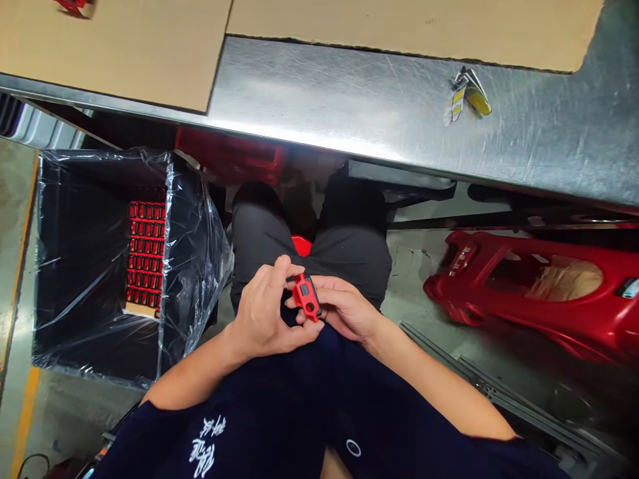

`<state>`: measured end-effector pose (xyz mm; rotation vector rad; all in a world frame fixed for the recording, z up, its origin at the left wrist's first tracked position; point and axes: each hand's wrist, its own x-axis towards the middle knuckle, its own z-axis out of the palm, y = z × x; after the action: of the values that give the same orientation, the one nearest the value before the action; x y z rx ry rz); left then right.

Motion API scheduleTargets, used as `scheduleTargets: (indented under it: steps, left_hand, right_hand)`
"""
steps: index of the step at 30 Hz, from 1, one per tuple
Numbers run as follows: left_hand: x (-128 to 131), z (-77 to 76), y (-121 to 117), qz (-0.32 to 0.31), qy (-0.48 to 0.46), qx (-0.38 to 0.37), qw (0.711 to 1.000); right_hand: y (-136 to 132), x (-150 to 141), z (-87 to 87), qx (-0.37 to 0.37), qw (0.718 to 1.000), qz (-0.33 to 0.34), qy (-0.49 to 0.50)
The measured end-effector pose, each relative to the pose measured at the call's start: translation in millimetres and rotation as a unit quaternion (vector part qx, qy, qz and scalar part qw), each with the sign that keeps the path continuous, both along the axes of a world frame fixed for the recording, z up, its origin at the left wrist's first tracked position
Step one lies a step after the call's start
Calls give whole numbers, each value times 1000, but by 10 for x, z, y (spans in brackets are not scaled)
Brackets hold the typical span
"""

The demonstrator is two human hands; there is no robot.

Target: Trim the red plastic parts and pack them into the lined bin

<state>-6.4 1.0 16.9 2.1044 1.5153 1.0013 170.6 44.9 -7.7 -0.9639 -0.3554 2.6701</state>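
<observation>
A small red-and-black plastic part (305,296) with a round hole near one end is held between my two hands, just above my lap. My left hand (264,311) grips it by its two ends, thumb at the near end and fingertips at the far end. From the other side, the fingers of my right hand (347,307) close on its black edge. Some fingertips are hidden behind the part.
To my left stands a box (64,266) lined with clear plastic, holding rows of similar red-and-black parts (146,253). Ahead is a metal table (319,100) with cardboard sheets (124,53) and a yellow-and-silver object (469,96). A red plastic stool (539,286) lies at right.
</observation>
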Motion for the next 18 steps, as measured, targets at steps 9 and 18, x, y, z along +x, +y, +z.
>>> scheduleTargets:
  steps: [9,18]
  left_hand:
    - [-50,-55,-44,-3,-35,-12,999]
    - [-82,-104,-98,-19,-98,-18,995]
  right_hand:
    - [-14,5,28,28,999,-16,-10]
    - [-7,-9,63,51,998,-33,-10]
